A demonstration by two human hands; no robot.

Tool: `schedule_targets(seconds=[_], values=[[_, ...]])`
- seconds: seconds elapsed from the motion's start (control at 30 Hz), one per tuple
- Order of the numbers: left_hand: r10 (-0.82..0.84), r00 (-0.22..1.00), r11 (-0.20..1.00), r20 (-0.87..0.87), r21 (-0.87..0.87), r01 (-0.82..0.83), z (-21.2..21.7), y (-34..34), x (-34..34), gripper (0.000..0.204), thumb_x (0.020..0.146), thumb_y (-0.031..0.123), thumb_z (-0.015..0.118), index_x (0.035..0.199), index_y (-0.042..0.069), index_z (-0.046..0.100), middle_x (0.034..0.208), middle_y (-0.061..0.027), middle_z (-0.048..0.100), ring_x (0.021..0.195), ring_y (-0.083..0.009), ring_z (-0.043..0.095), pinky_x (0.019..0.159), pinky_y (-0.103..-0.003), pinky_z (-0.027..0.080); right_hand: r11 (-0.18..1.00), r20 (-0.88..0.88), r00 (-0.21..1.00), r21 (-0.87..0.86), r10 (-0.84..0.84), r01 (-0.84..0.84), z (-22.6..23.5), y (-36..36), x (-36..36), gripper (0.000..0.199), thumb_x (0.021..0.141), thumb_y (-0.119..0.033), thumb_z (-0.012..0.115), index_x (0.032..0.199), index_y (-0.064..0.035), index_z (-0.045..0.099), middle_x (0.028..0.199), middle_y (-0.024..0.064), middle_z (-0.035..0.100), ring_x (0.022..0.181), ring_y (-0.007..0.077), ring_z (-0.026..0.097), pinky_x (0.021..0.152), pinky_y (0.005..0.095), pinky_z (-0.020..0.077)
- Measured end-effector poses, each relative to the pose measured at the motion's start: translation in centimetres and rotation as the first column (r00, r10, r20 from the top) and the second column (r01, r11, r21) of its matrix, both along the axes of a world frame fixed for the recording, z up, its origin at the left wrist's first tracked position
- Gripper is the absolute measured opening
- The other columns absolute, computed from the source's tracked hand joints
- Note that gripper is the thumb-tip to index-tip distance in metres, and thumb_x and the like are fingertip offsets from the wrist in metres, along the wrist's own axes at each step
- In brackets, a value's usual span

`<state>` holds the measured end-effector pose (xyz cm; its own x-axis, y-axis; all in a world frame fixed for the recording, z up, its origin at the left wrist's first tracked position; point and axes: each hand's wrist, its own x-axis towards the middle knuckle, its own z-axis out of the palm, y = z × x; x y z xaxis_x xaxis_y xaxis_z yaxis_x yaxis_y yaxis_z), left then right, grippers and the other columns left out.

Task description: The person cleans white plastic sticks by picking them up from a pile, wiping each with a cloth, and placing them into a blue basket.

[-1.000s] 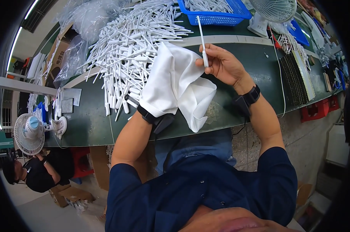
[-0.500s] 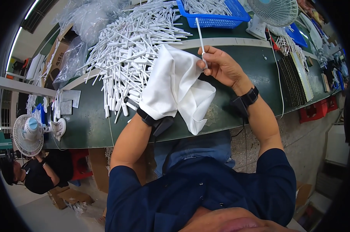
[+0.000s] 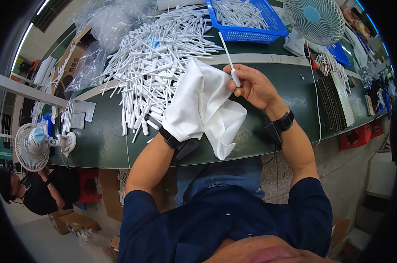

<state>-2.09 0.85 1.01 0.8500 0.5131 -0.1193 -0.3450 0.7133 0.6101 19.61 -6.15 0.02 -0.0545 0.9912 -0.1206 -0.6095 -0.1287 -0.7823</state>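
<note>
A white cloth (image 3: pixel 207 101) drapes over my left hand, hiding its fingers; only the wrist with its black band and the left forearm (image 3: pixel 151 160) show. My right hand (image 3: pixel 255 87) is closed, pinching a slim white plastic stick (image 3: pixel 236 78) by its wider handle end. The thin shaft points up and away from me. The handle is beside the cloth's right edge; whether they touch I cannot tell. Just beyond and left of the cloth lies a big heap of similar white sticks (image 3: pixel 150 65) on the green table (image 3: pixel 290 83).
A blue basket (image 3: pixel 253 36) of more sticks stands at the back, with a white fan (image 3: pixel 313 19) to its right. Dark slotted strips (image 3: pixel 331 98) lie at the right. Clear plastic bags (image 3: pixel 115 26) and another fan (image 3: pixel 32 147) are on the left, where another person sits.
My right hand has turned the stick slightly, so more of its handle shows and its shaft leans further left. The cloth still covers my left hand. The whole view has shifted a little.
</note>
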Motion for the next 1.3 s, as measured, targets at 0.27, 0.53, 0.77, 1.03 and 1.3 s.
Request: schedule_targets(seconds=[0.27, 0.53, 0.77, 1.03, 1.3], values=[[-0.068, 0.996, 0.997, 0.052, 0.045, 0.066, 0.1, 0.4, 0.2, 0.056, 0.109, 0.050, 0.042, 0.134, 0.002, 0.054, 0.117, -0.0126, 0.065, 0.108, -0.0236, 0.063, 0.098, -0.038, 0.052, 0.993, 0.151, 0.988, 0.113, -0.040, 0.023, -0.3, -0.3, 0.1, 0.028, 0.106, -0.014, 0.055, 0.128, 0.0020, 0.060, 0.087, 0.0110, 0.068, 0.071, 0.0136, 0.067, 0.066, 0.0254, 0.0596], [0.000, 1.000, 1.000, -0.012, 0.017, 0.000, -0.4, 0.1, -0.1, 0.058, 0.109, 0.053, 0.041, 0.132, 0.002, 0.054, 0.112, -0.0117, 0.065, 0.102, -0.0243, 0.064, 0.095, -0.037, 0.053, 0.998, 0.211, 0.977, 0.064, -0.038, 0.025, 1.5, -1.1, -2.1, 0.035, 0.106, -0.018, 0.059, 0.134, 0.0029, 0.059, 0.094, 0.0110, 0.070, 0.080, 0.0126, 0.068, 0.072, 0.0264, 0.0597], [-0.076, 0.994, 0.994, 0.077, 0.081, 0.070, -1.1, 0.3, 0.1, 0.054, 0.109, 0.050, 0.044, 0.131, 0.003, 0.055, 0.105, -0.0101, 0.064, 0.098, -0.0229, 0.064, 0.092, -0.037, 0.055, 0.994, 0.203, 0.978, 0.093, 0.046, -0.066, -0.3, -0.6, -1.1, 0.036, 0.105, -0.018, 0.062, 0.135, 0.0023, 0.059, 0.098, 0.0101, 0.072, 0.083, 0.0123, 0.068, 0.079, 0.0248, 0.0587], [-0.018, 1.000, 1.000, -0.003, -0.018, 0.018, -0.1, -0.4, -0.4, 0.049, 0.108, 0.047, 0.046, 0.129, 0.004, 0.056, 0.105, -0.0084, 0.063, 0.098, -0.0215, 0.064, 0.091, -0.036, 0.055, 0.999, 0.252, 0.968, 0.043, 0.022, -0.034, -0.4, -0.4, -1.2, 0.033, 0.105, -0.018, 0.062, 0.130, 0.0026, 0.063, 0.100, 0.0098, 0.072, 0.084, 0.0118, 0.069, 0.081, 0.0238, 0.0574], [-0.018, 1.000, 1.000, 0.013, -0.022, 0.018, -0.5, -0.2, -0.4, 0.049, 0.108, 0.048, 0.047, 0.129, 0.004, 0.055, 0.106, -0.0083, 0.063, 0.098, -0.0214, 0.063, 0.092, -0.035, 0.054, 1.000, 0.260, 0.966, 0.019, 0.009, -0.015, 0.4, -0.4, -2.0, 0.032, 0.105, -0.018, 0.061, 0.127, 0.0048, 0.064, 0.098, 0.0091, 0.072, 0.082, 0.0108, 0.067, 0.079, 0.0230, 0.0563]])
